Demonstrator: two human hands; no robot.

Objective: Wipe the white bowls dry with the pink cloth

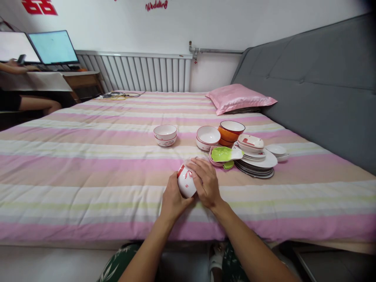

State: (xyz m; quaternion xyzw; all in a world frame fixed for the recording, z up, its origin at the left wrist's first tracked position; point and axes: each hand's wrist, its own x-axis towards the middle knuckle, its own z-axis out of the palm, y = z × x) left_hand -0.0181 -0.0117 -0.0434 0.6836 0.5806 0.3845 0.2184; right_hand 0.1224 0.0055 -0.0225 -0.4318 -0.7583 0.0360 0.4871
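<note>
Just above the near part of the bed, a white bowl (pixel 187 181) with red marks is tilted on its side, its outer wall toward me. My left hand (pixel 172 197) is closed around its left and lower side. Over its upper right side lies my right hand (pixel 206 181), fingers together and bent against the bowl. Something thin and whitish shows by the right fingertips; I cannot make out what it is. Beyond my hands stand two stacks of white bowls, one at the left (pixel 165 135) and one at the right (pixel 208 137).
Right of my hands are green leaf-shaped dishes (pixel 225 154), orange bowls (pixel 227 135), a stack of plates (pixel 258 166) with small dishes (pixel 250 141) on top, and white dishes (pixel 277 150). A pink pillow (pixel 237 98) lies farther back. Another person's arm (pixel 14 68) shows at the desk.
</note>
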